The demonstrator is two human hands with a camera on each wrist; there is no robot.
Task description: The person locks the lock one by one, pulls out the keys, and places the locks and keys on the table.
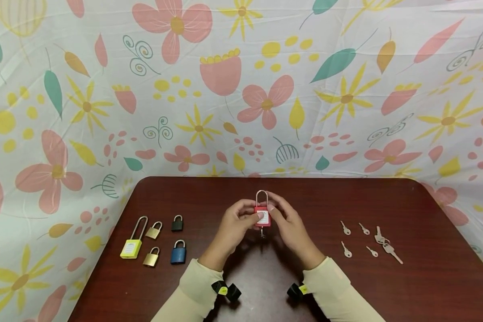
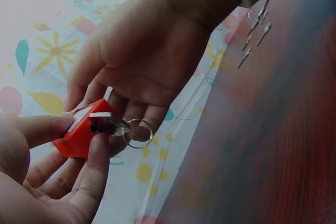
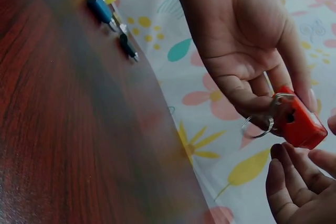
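Observation:
A red padlock (image 1: 264,219) with a white label and a tall silver shackle (image 1: 261,192) is held upright above the table. My left hand (image 1: 233,223) pinches its body, the thumb across the label. On the other side, my right hand (image 1: 293,226) has its thumb at the body's upper corner and its index finger beside the shackle. A key (image 2: 105,119) sticks out of the keyhole underneath, with a split ring (image 2: 149,137) hanging from it. Whether the shackle is locked, I cannot tell.
On the left of the dark wooden table (image 1: 145,295) stand a yellow long-shackle padlock (image 1: 131,248), two brass padlocks (image 1: 153,233), a black padlock (image 1: 177,225) and a blue padlock (image 1: 178,256). Several loose keys (image 1: 348,252) lie on the right. A floral cloth (image 1: 225,112) hangs behind.

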